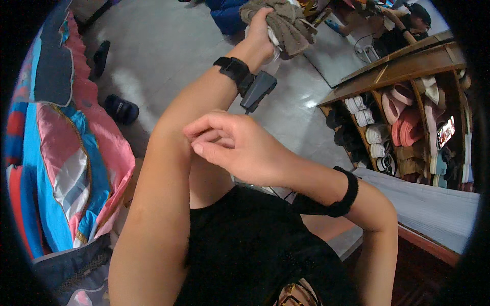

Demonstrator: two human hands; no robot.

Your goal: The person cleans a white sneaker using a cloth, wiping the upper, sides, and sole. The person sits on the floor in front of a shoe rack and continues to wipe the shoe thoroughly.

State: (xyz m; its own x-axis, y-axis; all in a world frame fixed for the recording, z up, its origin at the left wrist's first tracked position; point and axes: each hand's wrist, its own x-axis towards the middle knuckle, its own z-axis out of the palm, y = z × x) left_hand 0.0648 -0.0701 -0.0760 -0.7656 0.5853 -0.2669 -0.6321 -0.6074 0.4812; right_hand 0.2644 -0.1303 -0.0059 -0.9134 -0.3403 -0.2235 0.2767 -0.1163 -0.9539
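My left hand (pixel 261 40) is stretched out far in front of me, gripping a bunched brown cloth (pixel 291 28). Some whitish, partly see-through material hangs by the palm; I cannot tell what it is. A black strap with a dark box-shaped device (pixel 258 91) circles my left wrist. My right hand (pixel 233 147) is bent across my body, its fingers loosely curled with nothing visible in them. Its fingertips are at the inner bend of my left elbow, seemingly touching the skin. Another black strap (pixel 346 195) is around my right forearm.
At right stands a wooden shoe rack (pixel 390 72) full of shoes, with a lit phone (pixel 446 132) on it. Bright bedding (pixel 76 164) lies at left, dark slippers (pixel 121 109) on the grey floor (pixel 153 42). A person in a cap (pixel 417 23) appears at upper right.
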